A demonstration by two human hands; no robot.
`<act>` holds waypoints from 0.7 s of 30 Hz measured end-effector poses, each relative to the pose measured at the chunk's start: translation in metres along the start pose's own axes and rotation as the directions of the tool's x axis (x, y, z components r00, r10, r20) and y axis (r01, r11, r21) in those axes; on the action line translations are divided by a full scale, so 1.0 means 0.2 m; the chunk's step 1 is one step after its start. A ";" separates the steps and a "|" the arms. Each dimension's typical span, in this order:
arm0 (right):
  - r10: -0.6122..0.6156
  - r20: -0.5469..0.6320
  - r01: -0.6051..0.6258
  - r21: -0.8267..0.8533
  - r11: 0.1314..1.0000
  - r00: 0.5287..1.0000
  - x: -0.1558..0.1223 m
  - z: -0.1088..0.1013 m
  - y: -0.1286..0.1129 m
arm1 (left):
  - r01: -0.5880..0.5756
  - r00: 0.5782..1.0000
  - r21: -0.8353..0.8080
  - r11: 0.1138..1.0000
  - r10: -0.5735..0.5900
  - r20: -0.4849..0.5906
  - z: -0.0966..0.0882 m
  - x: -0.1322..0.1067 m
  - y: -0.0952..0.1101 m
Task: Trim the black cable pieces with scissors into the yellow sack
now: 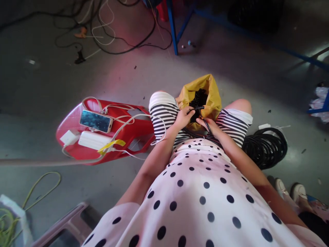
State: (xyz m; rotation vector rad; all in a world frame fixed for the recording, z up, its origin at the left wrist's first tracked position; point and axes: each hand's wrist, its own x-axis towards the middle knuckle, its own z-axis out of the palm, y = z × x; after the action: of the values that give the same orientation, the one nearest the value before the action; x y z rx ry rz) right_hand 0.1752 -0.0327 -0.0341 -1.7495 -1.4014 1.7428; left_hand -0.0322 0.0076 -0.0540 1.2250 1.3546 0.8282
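Observation:
I sit with a yellow bag point(213, 94) held between my knees, its mouth open and full of small black parts point(199, 97). My left hand point(183, 117) rests at the bag's near rim, fingers closed on a thin black cable point(196, 109). My right hand point(207, 124) is just beside it, fingers pinched on the same black cable, which runs down across my lap. Both hands sit over my striped shorts point(164, 118).
A red plastic stool point(77, 120) at my left carries a phone point(95, 121), white chargers and cords. A coil of black cable point(266, 147) lies on the floor at my right. Blue table legs point(172, 31) and tangled wires stand ahead; another person's white shoes point(290, 193) are at lower right.

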 end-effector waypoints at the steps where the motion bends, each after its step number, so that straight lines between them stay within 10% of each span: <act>1: -0.007 0.000 0.007 0.000 1.000 1.000 0.00 0.01 -0.02 | -0.018 1.000 0.047 0.999 0.018 0.010 0.00 0.00 0.00; 21: 0.036 -0.089 -0.026 0.114 0.993 0.995 0.13 0.02 0.09 | -0.088 0.975 0.280 0.956 0.025 0.222 -0.01 0.06 -0.03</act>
State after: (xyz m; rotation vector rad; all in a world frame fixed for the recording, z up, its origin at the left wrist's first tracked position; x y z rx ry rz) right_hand 0.1740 -0.0223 -0.0649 -1.7754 -1.2203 1.6998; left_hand -0.0339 0.0183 -0.0618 1.5406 1.2950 0.5278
